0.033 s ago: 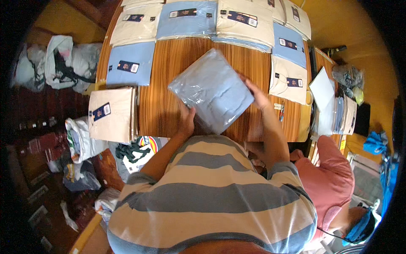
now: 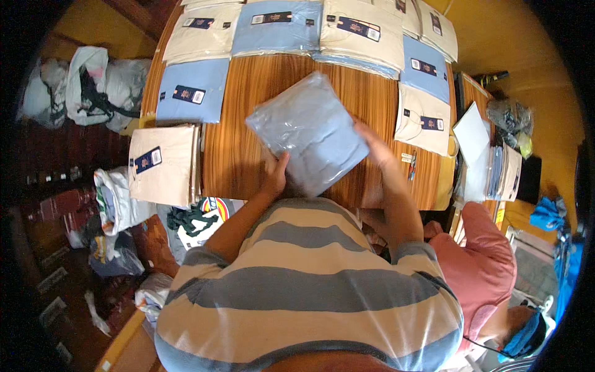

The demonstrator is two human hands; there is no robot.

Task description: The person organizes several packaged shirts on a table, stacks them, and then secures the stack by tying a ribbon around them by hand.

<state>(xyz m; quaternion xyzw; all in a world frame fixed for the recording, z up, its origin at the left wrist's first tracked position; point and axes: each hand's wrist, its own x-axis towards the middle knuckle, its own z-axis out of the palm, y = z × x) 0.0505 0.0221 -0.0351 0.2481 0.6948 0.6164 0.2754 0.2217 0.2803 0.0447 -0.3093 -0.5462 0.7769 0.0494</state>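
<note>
A folded light-blue garment in a clear plastic bag is tilted cornerwise above the wooden table, close to my body. My left hand is closed on its lower left edge, thumb on top and the other fingers hidden beneath. At the right corner, my right hand holds the packet's edge, slightly blurred. The plastic is wrinkled and shiny, and no tag shows on this face.
Bagged garments with dark tags line the table: a blue one and a beige stack at left, more behind and at right. A pen lies near the right edge. Someone in red clothing is at my right.
My right hand has slid slightly down along the packet's right edge. The packet and my left hand have hardly moved.
</note>
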